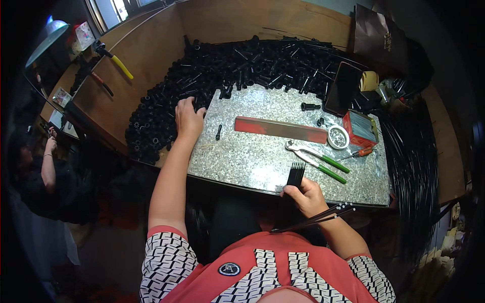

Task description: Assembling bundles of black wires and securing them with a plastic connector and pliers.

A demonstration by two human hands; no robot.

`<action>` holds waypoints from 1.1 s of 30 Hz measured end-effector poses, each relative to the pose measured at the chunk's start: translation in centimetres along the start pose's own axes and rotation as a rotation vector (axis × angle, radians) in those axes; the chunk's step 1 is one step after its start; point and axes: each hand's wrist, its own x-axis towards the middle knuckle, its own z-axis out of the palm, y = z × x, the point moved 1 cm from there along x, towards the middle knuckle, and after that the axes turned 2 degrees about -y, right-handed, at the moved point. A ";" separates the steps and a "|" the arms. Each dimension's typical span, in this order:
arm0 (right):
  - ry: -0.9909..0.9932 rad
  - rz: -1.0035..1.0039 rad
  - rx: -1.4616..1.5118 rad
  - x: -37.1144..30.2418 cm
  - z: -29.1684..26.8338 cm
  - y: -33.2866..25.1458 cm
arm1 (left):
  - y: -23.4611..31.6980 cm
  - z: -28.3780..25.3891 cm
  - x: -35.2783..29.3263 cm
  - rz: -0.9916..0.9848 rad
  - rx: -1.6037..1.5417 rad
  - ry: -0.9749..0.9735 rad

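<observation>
My left hand [189, 120] reaches over the edge of a heap of black plastic tube-shaped parts [222, 63], some with toothed ends like umbrella runners. Its thumb stands apart from the fingers, whose tips are partly hidden among the parts. Near the front edge of the speckled stone board [227, 164], my right hand [306, 196] is closed round a bundle of thin black rods [295, 174] like umbrella ribs. Their upper ends fan out like a comb. Below that hand, dark rods with white tips [336, 211] cross the wrist.
On the board lie a red-and-brown flat bar [280, 130], green-handled pliers [323, 164], a white bowl [338, 137], a red box [360, 127], a screwdriver [361, 153] and single black parts. A phone [343, 88] leans behind. Long black rods [411, 171] hang at right. Another person [48, 177] sits far left.
</observation>
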 end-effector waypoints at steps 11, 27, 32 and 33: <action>0.019 -0.065 -0.035 0.2 -0.3 0.4 | -0.9 2.6 2.2 0.148 0.047 -0.178; 0.009 0.004 0.009 0.3 -0.1 0.9 | 0.6 1.5 4.5 0.278 -0.082 -0.426; 0.014 0.032 -0.027 0.3 0.1 0.8 | 0.7 1.2 5.4 0.341 0.024 -0.554; 0.013 0.025 -0.013 0.3 0.1 0.7 | 0.9 1.2 5.3 0.326 0.038 -0.570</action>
